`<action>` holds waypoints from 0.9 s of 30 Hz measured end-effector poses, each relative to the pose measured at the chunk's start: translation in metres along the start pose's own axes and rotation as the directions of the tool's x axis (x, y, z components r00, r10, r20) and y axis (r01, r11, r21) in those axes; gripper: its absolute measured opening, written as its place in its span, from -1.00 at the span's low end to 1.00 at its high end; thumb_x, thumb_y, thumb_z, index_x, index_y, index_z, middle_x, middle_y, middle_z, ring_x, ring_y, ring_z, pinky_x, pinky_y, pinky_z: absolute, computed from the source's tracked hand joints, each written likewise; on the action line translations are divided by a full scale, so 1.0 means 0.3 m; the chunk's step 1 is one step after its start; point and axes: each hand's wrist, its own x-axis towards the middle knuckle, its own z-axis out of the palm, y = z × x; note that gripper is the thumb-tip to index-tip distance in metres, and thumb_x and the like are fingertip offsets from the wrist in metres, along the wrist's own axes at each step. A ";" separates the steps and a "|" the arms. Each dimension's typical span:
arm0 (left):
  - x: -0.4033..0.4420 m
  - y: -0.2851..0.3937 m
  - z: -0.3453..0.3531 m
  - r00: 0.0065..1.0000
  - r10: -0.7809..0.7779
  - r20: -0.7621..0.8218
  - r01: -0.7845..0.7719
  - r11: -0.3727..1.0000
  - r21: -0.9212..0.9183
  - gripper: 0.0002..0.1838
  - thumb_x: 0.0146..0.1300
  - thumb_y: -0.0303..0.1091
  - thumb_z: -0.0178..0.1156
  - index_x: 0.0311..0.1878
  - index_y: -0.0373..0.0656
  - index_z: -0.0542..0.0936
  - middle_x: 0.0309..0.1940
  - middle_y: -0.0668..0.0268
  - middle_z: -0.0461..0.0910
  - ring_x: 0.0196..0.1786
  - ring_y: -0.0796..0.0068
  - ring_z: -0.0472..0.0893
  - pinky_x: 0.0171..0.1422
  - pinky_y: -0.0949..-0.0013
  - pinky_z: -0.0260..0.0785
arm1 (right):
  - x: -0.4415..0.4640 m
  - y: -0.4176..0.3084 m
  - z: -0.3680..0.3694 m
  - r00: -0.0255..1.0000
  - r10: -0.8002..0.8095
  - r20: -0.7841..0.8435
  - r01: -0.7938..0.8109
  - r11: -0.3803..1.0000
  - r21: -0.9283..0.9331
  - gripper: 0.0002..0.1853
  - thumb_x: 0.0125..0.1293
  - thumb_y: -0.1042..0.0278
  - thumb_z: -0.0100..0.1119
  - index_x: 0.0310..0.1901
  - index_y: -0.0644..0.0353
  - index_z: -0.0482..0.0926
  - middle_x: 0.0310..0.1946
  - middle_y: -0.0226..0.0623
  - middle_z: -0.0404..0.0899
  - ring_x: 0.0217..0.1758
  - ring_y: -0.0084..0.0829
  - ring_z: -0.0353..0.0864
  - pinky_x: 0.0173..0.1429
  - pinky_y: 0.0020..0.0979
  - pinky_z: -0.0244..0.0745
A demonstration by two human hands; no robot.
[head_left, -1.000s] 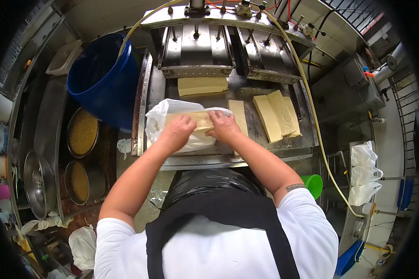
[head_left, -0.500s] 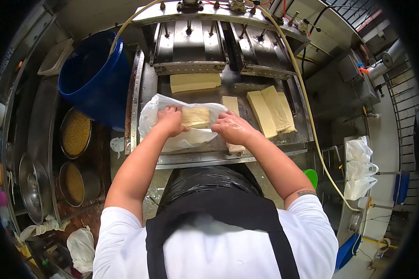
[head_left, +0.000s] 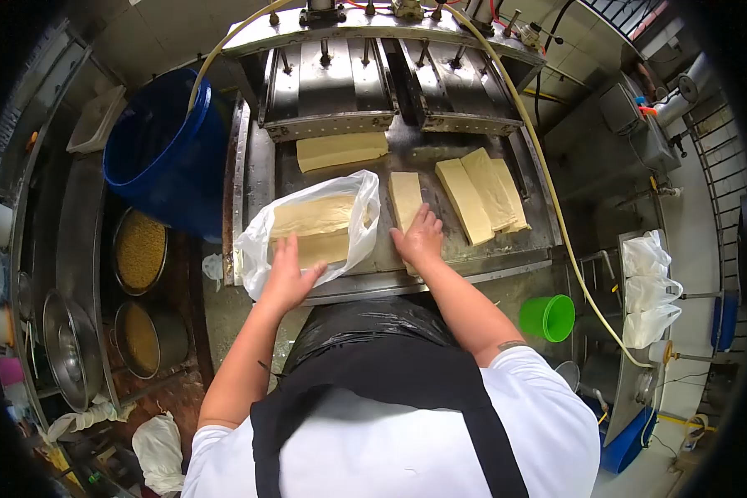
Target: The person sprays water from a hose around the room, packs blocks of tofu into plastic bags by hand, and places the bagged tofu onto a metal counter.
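Observation:
A clear plastic bag [head_left: 363, 217] lies with its mouth spread wide at the left of the metal table, and pale slabs that look like tofu [head_left: 311, 214] lie inside it. My left hand [head_left: 288, 278] rests at the bag's near side, fingers stretched and thumb apart, over the slab nearest me. To the right of the bag, my right hand [head_left: 420, 241] straddles a narrow tofu slab [head_left: 404, 191], thumb on its left side and fingers on its right. The slab's near part is mostly covered by that hand.
Another slab [head_left: 340, 151] lies at the back, and several more [head_left: 477, 195] lie side by side at the right. A metal press [head_left: 328, 124] stands behind them. A blue barrel [head_left: 162, 158] is at the left, a green bucket [head_left: 548, 317] at the right. A hose [head_left: 548, 183] hangs across the right side.
My right hand has left the bag and moved right onto the narrow slab. My left hand has drawn back toward me. The bag now stands wider, showing more of the slabs inside.

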 end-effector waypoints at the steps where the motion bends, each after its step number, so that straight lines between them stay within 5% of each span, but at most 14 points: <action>1: 0.018 0.006 -0.010 0.992 -0.018 -0.125 0.010 0.998 -0.065 0.04 0.37 0.07 0.37 0.62 -0.44 0.10 0.57 -0.42 0.10 0.66 -0.31 0.10 0.71 0.00 0.04 | 0.007 -0.002 0.015 0.999 -0.041 0.003 0.041 0.999 0.032 0.19 0.18 -0.24 0.43 0.66 0.19 -0.03 0.39 0.18 0.30 0.42 0.22 0.33 0.45 0.11 0.36; 7: 0.009 -0.001 -0.027 0.982 0.002 -0.191 -0.038 0.982 -0.184 -0.12 0.42 0.02 0.31 0.52 -0.50 0.28 0.49 -0.32 0.31 0.59 -0.19 0.28 0.67 0.03 0.12 | 0.052 0.122 0.027 0.992 -0.100 -0.073 0.117 0.955 0.273 0.02 0.21 -0.05 0.40 0.62 0.17 0.15 0.19 0.20 0.50 0.26 0.21 0.51 0.37 0.03 0.46; 9: -0.005 -0.010 -0.022 0.980 -0.001 -0.199 -0.035 0.983 -0.178 -0.15 0.42 0.02 0.31 0.50 -0.50 0.31 0.47 -0.29 0.35 0.57 -0.16 0.32 0.66 0.04 0.14 | 0.033 0.149 -0.012 0.981 -0.123 -0.151 0.171 0.917 0.362 -0.15 0.30 0.05 0.33 0.57 0.17 0.27 0.09 0.06 0.58 0.17 0.03 0.61 0.31 -0.07 0.52; 10: -0.015 -0.006 -0.020 0.985 -0.040 -0.166 0.002 0.975 -0.222 -0.18 0.42 0.02 0.30 0.47 -0.48 0.35 0.44 -0.26 0.39 0.53 -0.14 0.38 0.61 0.05 0.21 | 0.016 0.147 -0.067 0.992 -0.113 0.050 0.030 0.612 0.790 -0.22 0.34 0.09 0.28 0.55 0.15 0.29 0.09 -0.02 0.60 0.14 -0.09 0.63 0.26 -0.12 0.56; 11: -0.023 0.001 -0.017 0.989 -0.075 -0.128 0.039 0.963 -0.266 -0.21 0.43 0.03 0.30 0.45 -0.47 0.39 0.42 -0.24 0.44 0.48 -0.12 0.44 0.56 0.06 0.28 | 0.006 0.160 -0.098 0.953 -0.195 0.230 -0.202 0.152 0.968 -0.28 0.39 0.12 0.24 0.53 0.13 0.32 0.08 -0.10 0.61 0.12 -0.20 0.66 0.20 -0.16 0.60; 13: -0.025 0.033 -0.006 0.990 -0.061 -0.128 0.017 0.948 -0.319 -0.24 0.43 0.03 0.29 0.42 -0.45 0.43 0.38 -0.21 0.49 0.42 -0.11 0.51 0.50 0.07 0.35 | -0.005 0.215 -0.142 0.853 -0.325 0.409 -0.469 -0.134 0.873 -0.44 0.47 0.19 0.09 0.46 0.12 0.39 0.02 -0.24 0.67 -0.16 -0.35 0.75 -0.11 -0.31 0.72; 15: -0.013 0.069 0.006 0.991 -0.048 -0.128 -0.004 0.928 -0.374 -0.26 0.43 0.04 0.29 0.39 -0.44 0.47 0.34 -0.19 0.53 0.36 -0.10 0.57 0.43 0.08 0.42 | -0.041 0.217 -0.179 0.821 -0.396 0.410 -0.529 -0.260 0.808 -0.45 0.48 0.17 0.09 0.44 0.16 0.39 -0.02 -0.23 0.70 -0.20 -0.33 0.76 -0.11 -0.32 0.75; 19: 0.041 0.100 0.015 0.993 0.012 -0.119 -0.057 0.921 -0.384 -0.35 0.46 -0.01 0.27 0.33 -0.43 0.54 0.19 -0.11 0.66 0.21 0.06 0.68 0.32 0.15 0.50 | -0.119 0.115 -0.300 0.787 -0.516 0.338 -0.541 -0.315 0.780 -0.40 0.46 0.11 0.15 0.44 0.19 0.36 0.03 -0.18 0.68 -0.10 -0.30 0.78 -0.03 -0.28 0.77; 21: 0.064 0.085 0.010 0.996 -0.090 -0.023 0.056 0.777 -0.626 -0.40 0.53 -0.02 0.21 0.32 -0.42 0.55 0.18 -0.01 0.68 0.16 0.23 0.68 0.28 0.21 0.49 | -0.158 0.010 -0.366 0.809 -0.546 0.217 -0.474 -0.389 0.789 -0.38 0.46 0.00 0.16 0.36 0.33 0.44 -0.02 -0.07 0.72 -0.10 -0.22 0.80 -0.05 -0.23 0.78; 23: 0.077 0.064 -0.002 0.988 -0.146 0.044 0.138 0.723 -0.678 -0.40 0.59 0.03 0.14 0.32 -0.39 0.56 0.17 0.07 0.68 0.20 0.34 0.63 0.35 0.24 0.42 | -0.148 -0.091 -0.433 0.754 -0.644 0.128 -0.447 -0.361 0.818 -0.34 0.45 0.00 0.18 0.40 0.33 0.38 0.08 -0.05 0.67 -0.02 -0.15 0.79 0.03 -0.18 0.78; 25: 0.080 0.045 -0.017 0.978 -0.196 0.074 0.173 0.558 -0.812 -0.39 0.56 0.18 0.14 0.29 -0.21 0.59 0.08 0.29 0.65 0.04 0.45 0.56 0.17 0.39 0.39 | -0.151 -0.222 -0.481 0.712 -0.694 0.109 -0.457 -0.341 0.821 -0.27 0.38 0.15 0.29 0.53 0.04 0.25 0.22 -0.16 0.55 0.11 -0.20 0.72 0.18 -0.14 0.71; 26: 0.075 0.054 -0.046 0.969 -0.225 0.104 0.219 0.578 -0.786 -0.16 0.51 0.40 0.03 0.41 -0.25 0.49 0.26 0.15 0.56 0.28 0.26 0.50 0.39 0.16 0.33 | -0.138 -0.271 -0.474 0.702 -0.703 0.108 -0.464 -0.338 0.818 -0.27 0.38 0.15 0.29 0.53 0.04 0.25 0.22 -0.16 0.55 0.11 -0.20 0.72 0.18 -0.14 0.71; 27: 0.087 0.035 -0.055 0.968 -0.235 0.093 0.216 0.579 -0.787 -0.16 0.51 0.40 0.03 0.41 -0.25 0.49 0.26 0.15 0.56 0.28 0.26 0.50 0.39 0.16 0.33 | -0.122 -0.322 -0.469 0.677 -0.732 0.074 -0.429 -0.311 0.848 -0.24 0.38 0.20 0.30 0.56 -0.01 0.23 0.24 -0.18 0.53 0.14 -0.20 0.71 0.21 -0.11 0.69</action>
